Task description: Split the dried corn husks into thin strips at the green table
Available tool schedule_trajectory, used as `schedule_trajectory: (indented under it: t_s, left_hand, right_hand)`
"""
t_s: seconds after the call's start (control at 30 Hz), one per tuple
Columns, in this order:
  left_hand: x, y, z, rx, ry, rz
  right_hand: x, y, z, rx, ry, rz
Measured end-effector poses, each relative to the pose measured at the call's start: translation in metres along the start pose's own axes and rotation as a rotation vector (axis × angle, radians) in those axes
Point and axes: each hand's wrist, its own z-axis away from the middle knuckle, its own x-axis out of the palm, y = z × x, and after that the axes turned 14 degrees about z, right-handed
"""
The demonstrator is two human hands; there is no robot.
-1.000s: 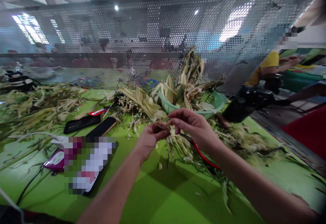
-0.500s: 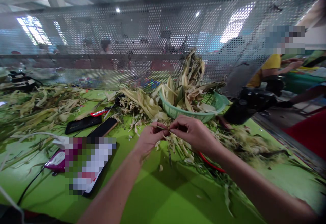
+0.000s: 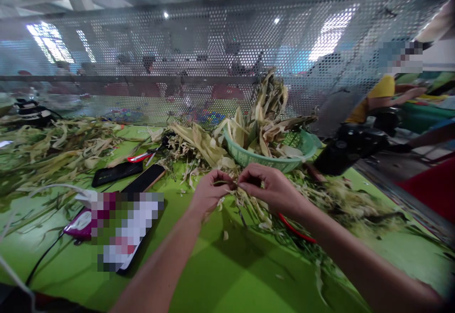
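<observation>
Over the green table (image 3: 227, 275), my left hand (image 3: 209, 193) and my right hand (image 3: 268, 183) meet fingertip to fingertip. Between the left thumb and forefinger a thin, dark greenish strip (image 3: 223, 183) is pinched, probably dried husk. The right thumb and forefinger are closed on its other end, which the fingers mostly hide. Pale shredded husk (image 3: 261, 216) lies just below the hands. Behind them stands a green plastic basket (image 3: 256, 159) holding dry corn husks (image 3: 265, 128), with more wide husks (image 3: 201, 144) beside it on the left.
Leftward lie a red-handled cutter (image 3: 140, 156), dark phones (image 3: 115, 174), a purple packet (image 3: 76, 225) and a husk heap (image 3: 60, 149). A red curved object (image 3: 293, 229) is under my right forearm. A perforated metal screen (image 3: 199, 42) closes the back; a person in yellow (image 3: 380, 90) sits right.
Both hands stay nearly in place, with the fingertips shifting slightly around the strip. The whole view has moved a little.
</observation>
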Motion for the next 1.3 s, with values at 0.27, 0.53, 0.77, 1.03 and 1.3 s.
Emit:
schedule_trajectory:
  t_s: [0.27,0.53,0.77,1.03,1.3]
  left_hand:
    - [-0.001,0.001,0.004,0.096,-0.048,-0.147]
    - [0.001,0.002,0.008,0.253,-0.095,-0.293]
    - [0.002,0.004,0.012,0.343,-0.122,-0.434]
    - [-0.001,0.002,0.012,0.461,-0.1,-0.574]
    - [0.004,0.009,0.017,0.522,-0.146,-0.645]
  right_hand:
    - [0.011,0.008,0.0,0.043,0.03,0.056]
    - [0.016,0.006,0.001,0.021,0.056,0.164]
    - [0.017,0.006,0.001,0.029,0.03,0.075]
    - [0.025,0.013,0.002,0.149,-0.012,-0.296]
    - [0.031,0.014,-0.004,0.307,-0.096,-0.639]
